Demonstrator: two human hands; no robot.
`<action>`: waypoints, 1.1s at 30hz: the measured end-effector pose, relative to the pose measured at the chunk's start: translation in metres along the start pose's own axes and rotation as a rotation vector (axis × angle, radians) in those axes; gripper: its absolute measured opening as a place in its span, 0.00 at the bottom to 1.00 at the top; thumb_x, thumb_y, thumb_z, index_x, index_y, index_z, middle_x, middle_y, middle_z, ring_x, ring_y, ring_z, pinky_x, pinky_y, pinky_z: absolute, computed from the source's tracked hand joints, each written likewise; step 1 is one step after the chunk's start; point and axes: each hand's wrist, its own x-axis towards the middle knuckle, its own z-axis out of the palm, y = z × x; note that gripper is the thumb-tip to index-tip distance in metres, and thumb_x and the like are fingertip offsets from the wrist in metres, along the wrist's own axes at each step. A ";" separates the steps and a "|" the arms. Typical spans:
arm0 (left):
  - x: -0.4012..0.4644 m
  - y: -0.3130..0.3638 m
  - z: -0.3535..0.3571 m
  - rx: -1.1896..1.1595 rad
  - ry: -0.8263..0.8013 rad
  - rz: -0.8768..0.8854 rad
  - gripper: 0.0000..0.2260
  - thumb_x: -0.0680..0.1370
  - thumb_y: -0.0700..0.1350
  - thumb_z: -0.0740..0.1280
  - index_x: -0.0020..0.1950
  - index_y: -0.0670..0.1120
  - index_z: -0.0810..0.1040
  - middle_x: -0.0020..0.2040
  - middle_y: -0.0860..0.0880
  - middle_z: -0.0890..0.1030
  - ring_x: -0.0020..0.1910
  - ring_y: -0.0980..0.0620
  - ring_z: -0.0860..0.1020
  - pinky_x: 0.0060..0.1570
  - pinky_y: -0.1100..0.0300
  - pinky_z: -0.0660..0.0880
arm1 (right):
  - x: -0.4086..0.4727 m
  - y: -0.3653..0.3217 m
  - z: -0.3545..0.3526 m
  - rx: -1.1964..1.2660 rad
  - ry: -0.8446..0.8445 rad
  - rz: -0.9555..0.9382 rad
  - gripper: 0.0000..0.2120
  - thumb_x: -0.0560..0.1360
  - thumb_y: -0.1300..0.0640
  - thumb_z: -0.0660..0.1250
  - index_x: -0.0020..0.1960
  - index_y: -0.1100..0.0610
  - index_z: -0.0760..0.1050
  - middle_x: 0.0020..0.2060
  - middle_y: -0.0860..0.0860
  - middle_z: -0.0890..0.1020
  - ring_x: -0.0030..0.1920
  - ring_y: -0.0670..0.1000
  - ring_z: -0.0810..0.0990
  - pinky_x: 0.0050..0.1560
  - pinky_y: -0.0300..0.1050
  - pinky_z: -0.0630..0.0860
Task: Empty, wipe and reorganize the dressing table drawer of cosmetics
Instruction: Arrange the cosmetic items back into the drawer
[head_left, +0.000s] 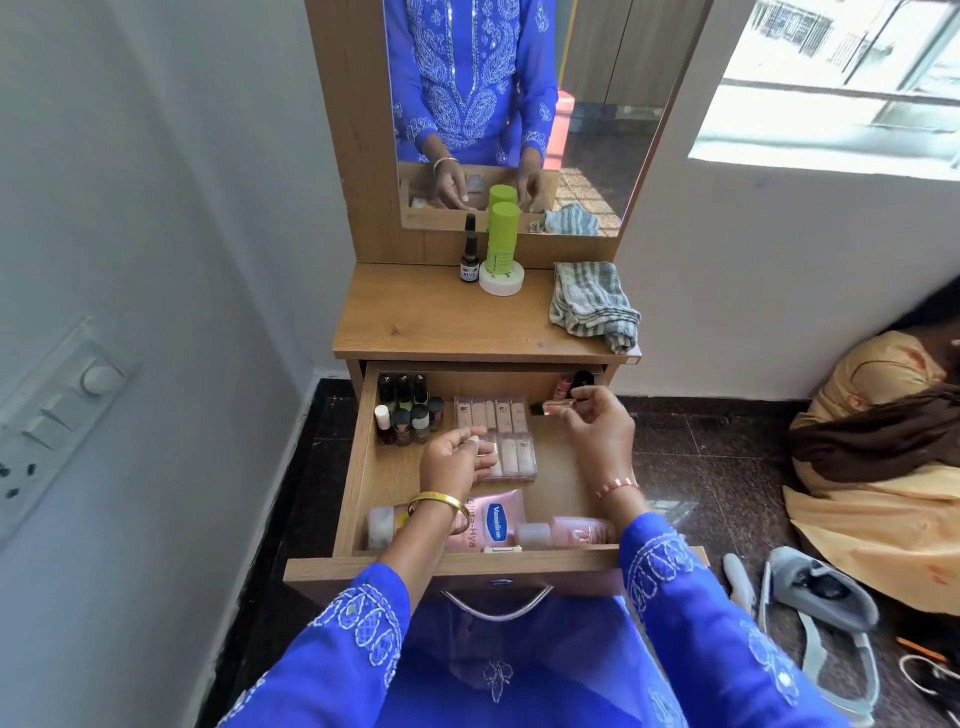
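Head view: drawer (358, 457) stood pulled open. Right hand (597, 431) pinched a small pink tube (558, 406) at the drawer's right rear, long axis lying left-right, dark cap leftward. Left hand (454, 460) hovered loosely curled, grasping nothing, over boxed tubes (511, 452). Bare floor remained right of these

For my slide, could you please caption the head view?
Right hand places a small tube into the tidied cosmetics drawer.
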 end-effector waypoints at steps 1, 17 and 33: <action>0.000 0.000 0.000 -0.009 0.002 -0.007 0.09 0.79 0.36 0.58 0.54 0.38 0.76 0.38 0.47 0.79 0.36 0.53 0.78 0.31 0.69 0.77 | 0.007 -0.001 -0.002 -0.050 0.013 -0.024 0.07 0.70 0.65 0.70 0.47 0.61 0.76 0.36 0.54 0.78 0.36 0.49 0.75 0.40 0.39 0.74; -0.001 0.001 0.000 0.001 0.022 -0.001 0.07 0.78 0.35 0.59 0.49 0.40 0.76 0.35 0.47 0.78 0.33 0.53 0.77 0.29 0.70 0.76 | 0.027 -0.007 0.002 -0.762 -0.106 -0.271 0.09 0.72 0.68 0.59 0.49 0.62 0.74 0.49 0.60 0.80 0.52 0.61 0.77 0.39 0.45 0.63; -0.005 -0.002 0.002 0.315 0.009 0.263 0.08 0.77 0.38 0.61 0.45 0.48 0.78 0.39 0.50 0.80 0.41 0.52 0.80 0.43 0.59 0.79 | 0.032 -0.010 0.003 -0.609 -0.041 -0.211 0.07 0.74 0.59 0.62 0.48 0.63 0.75 0.45 0.60 0.82 0.49 0.62 0.79 0.42 0.48 0.73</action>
